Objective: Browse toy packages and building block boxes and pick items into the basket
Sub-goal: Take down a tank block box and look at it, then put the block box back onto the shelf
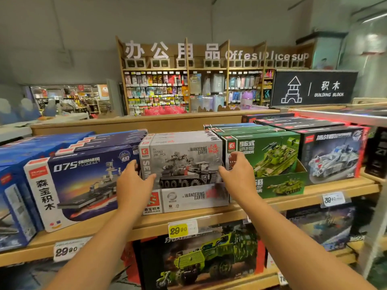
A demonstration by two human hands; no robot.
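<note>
Toy aisle, wooden shelf (209, 217). My left hand (134, 181) and right hand (238, 174) flank grey Wandering Earth box (182, 162), both grips spread wide, fingers at its edges, nothing clamped yet.

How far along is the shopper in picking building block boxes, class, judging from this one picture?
Done: nothing that shows; no basket is in view. In hand: the left hand and right hand flank the grey Wandering Earth box standing in its display tray, fingers open, with no firm grip visible. Left: grasping it, lifting it off the shelf and putting it in the basket.
</note>
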